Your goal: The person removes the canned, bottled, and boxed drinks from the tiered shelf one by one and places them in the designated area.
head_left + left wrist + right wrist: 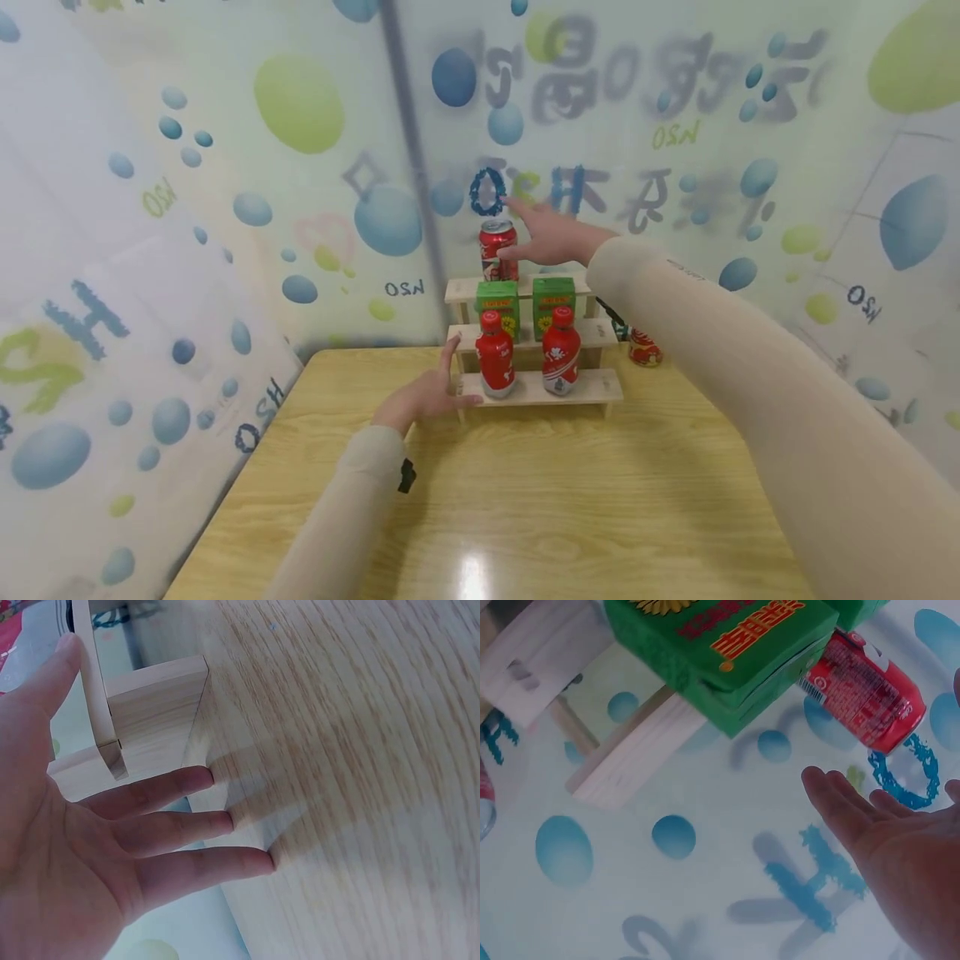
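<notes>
A three-tier wooden rack [528,388] carries red bottles [495,367] on its lowest step and green drink cartons [553,304] on the middle one. On the top step, toward the left, stands a red drink can [491,243]. My right hand [551,233] reaches over the rack beside that can, fingers stretched out and holding nothing; in the right wrist view the fingertips are apart from the can [866,694]. At the rack's left end is my left hand [427,396], its thumb raised at a step's edge. Its straight fingers [202,871] reach down to the tabletop.
Another red can [643,348] stands on the wooden table [525,492] behind the rack's right end, partly hidden by my right sleeve. A pale curtain [315,208] with blue and green spots hangs close behind the table and along its left side.
</notes>
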`<state>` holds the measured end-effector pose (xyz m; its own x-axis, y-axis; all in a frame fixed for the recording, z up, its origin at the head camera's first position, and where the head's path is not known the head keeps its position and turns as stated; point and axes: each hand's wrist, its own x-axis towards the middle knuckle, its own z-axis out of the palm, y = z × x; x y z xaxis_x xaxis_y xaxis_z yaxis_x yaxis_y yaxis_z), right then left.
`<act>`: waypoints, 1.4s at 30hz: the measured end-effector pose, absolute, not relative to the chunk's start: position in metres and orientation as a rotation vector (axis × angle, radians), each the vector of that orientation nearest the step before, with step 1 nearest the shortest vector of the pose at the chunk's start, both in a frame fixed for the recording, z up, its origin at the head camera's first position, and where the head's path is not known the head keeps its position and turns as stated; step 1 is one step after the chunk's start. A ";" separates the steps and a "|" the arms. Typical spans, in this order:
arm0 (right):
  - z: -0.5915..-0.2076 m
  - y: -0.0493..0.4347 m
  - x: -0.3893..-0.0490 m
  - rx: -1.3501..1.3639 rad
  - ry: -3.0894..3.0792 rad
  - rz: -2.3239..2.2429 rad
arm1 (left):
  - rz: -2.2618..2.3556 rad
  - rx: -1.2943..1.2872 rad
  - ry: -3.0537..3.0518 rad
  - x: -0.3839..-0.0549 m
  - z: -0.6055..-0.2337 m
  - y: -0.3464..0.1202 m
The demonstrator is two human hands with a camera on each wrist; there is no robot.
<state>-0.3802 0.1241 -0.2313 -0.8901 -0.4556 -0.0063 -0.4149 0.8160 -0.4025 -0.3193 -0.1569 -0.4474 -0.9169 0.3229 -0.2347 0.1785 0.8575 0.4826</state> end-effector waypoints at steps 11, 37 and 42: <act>-0.246 0.097 -0.406 -0.727 2.913 -0.585 | 0.658 0.380 2.718 -0.319 -0.446 -0.156; -0.273 0.093 -0.408 -0.532 2.864 -1.141 | 0.678 0.354 2.725 -0.316 -0.446 -0.157; -0.274 0.094 -0.406 -0.512 2.852 -1.216 | 0.710 0.345 2.716 -0.312 -0.446 -0.158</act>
